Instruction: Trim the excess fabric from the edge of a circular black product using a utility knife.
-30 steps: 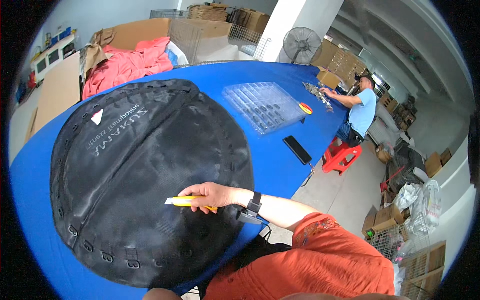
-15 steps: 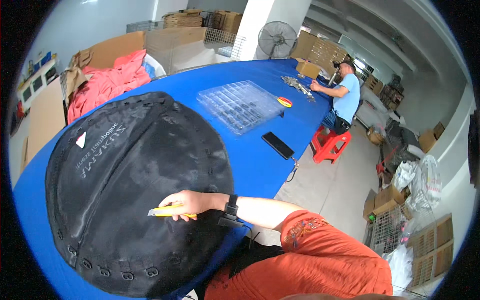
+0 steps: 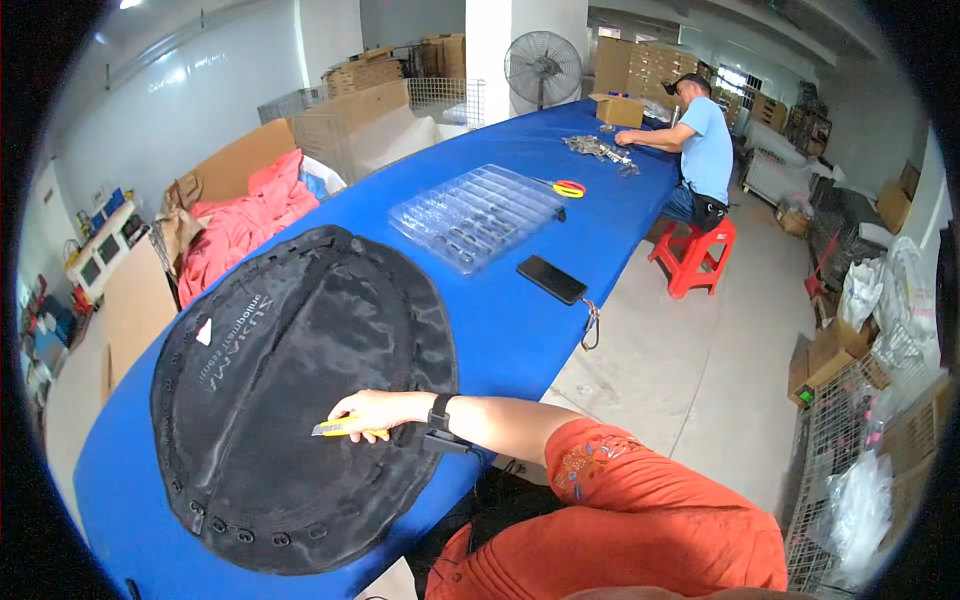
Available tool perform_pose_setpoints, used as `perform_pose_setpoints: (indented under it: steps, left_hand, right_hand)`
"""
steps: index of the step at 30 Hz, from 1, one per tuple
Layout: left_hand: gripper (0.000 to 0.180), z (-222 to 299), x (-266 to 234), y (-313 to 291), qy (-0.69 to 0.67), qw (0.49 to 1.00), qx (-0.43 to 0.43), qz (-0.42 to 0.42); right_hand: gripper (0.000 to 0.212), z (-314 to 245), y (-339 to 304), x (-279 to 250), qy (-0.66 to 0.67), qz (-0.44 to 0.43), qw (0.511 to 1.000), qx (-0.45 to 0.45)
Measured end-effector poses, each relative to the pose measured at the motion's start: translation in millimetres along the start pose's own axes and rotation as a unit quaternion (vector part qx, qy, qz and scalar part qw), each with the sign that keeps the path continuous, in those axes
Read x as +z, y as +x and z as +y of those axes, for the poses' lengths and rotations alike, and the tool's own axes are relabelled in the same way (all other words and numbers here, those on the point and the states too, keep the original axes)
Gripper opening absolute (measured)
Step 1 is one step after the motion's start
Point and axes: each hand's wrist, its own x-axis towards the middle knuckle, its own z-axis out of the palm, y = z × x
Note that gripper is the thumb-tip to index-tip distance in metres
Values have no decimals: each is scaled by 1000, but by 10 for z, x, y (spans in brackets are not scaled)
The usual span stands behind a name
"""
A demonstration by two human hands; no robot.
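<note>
While fingers [image 3: 344, 404] hold cutter [image 3: 340, 427], black mat [image 3: 300, 360] beneath

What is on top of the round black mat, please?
Over the round black mat, the right hand holds a yellow utility knife; contact is unclear. A small white patch shows near the mat's upper-left edge. The surface beneath the hand is hidden.

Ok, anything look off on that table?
Nothing clearly damaged. Slightly odd: the strap by the smartphone hangs off the blue table; small metal parts lie heaped loose; the round black mat, beneath the right hand and utility knife, looks rippled, not flat.
</note>
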Motion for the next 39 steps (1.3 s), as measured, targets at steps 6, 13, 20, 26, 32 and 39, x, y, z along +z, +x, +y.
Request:
perform_pose_setpoints:
  steps: [6,13,20,26,32,39]
  left_hand:
    - [26,205,16,-25,244,943,-145,-172]
    - [11,192,-220,-468,493,778,-343,-185]
    - [20,11,-439,-1065,595,617,-467,-215]
    - [8,-177,-706,-1615,593,641,-414,-257]
    - [20,-431,-557,-1726,626,599,-391,-311]
    - [36,-527,-482,-1874,621,580,-380,-365]
  right_hand:
    - [43,38,-48,-25,29,-2,1000,-12]
    - [61,-4,-19,-30,5,-28,1000,1]
    - [50,26,-64,-113,11,-42,999,7]
    - [40,39,65,-114,51,-80,995,-3]
    - [44,180,-11,-293,105,-87,990,-31]
    - [44,82,40,-238,40,-84,996,2]
